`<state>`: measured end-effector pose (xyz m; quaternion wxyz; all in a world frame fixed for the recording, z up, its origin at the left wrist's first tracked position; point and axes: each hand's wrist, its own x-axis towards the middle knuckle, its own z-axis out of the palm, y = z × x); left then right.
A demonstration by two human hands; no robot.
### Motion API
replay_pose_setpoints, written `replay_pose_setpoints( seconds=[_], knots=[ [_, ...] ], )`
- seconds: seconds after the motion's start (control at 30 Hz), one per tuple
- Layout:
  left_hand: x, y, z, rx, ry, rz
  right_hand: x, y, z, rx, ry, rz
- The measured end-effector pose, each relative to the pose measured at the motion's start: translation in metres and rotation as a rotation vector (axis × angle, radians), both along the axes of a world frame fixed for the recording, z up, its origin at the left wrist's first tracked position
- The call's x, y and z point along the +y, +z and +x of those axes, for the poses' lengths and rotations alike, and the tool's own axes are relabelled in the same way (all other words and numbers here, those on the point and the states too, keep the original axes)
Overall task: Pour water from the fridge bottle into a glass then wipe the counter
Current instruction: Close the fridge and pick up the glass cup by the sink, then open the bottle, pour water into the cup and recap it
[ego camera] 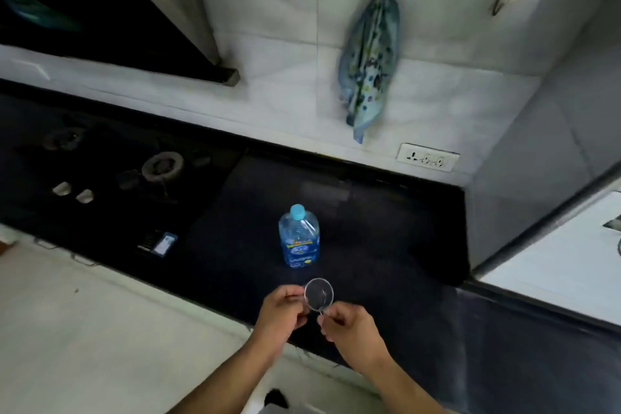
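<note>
Glass point(319, 294) between both hands point(282, 311)

Head cam, looks steeply down at counter point(369, 228), hands point(282, 312) close below

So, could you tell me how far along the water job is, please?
Done: the bottle stands on the counter, cap on. In hand: the left hand and right hand hold the empty glass. Left: pouring, then wiping, perhaps using the hanging cloth.

Capped bottle point(298, 239) upright, clear glass point(318, 294) nearer
</note>
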<state>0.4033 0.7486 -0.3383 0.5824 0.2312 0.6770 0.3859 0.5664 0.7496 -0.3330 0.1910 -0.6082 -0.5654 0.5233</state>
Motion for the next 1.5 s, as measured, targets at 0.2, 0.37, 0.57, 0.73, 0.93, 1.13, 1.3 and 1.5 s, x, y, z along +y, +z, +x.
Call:
replay_pose_setpoints(
  seconds=[0.2, 0.37, 0.57, 0.73, 0.93, 1.13, 1.3, 1.5],
  knots=[
    [0.013, -0.032, -0.049, 0.107, -0.051, -0.061, 0.008, -0.024, -0.051, -0.083, 0.007, -0.069],
    [0.025, -0.055, -0.058, 0.187, -0.116, -0.071, 0.02, -0.041, -0.063, -0.153, 0.001, -0.129],
    [0.033, -0.077, -0.056, 0.365, -0.24, -0.09, 0.032, -0.055, -0.067, -0.224, 0.039, -0.211],
    [0.034, -0.084, -0.051, 0.446, -0.329, -0.076, 0.04, -0.062, -0.068, -0.272, 0.059, -0.266],
    [0.037, -0.086, -0.052, 0.486, -0.363, -0.041, 0.048, -0.068, -0.07, -0.31, 0.087, -0.263],
    [0.041, -0.087, -0.06, 0.453, -0.426, -0.038, 0.052, -0.073, -0.075, -0.315, 0.077, -0.341],
    [0.068, -0.073, -0.084, 0.392, -0.353, -0.005, 0.043, -0.087, -0.062, -0.199, -0.008, -0.406],
    [0.127, -0.048, -0.099, 0.426, -0.483, 0.216, 0.036, -0.069, -0.044, -0.141, -0.101, -0.383]
  ],
)
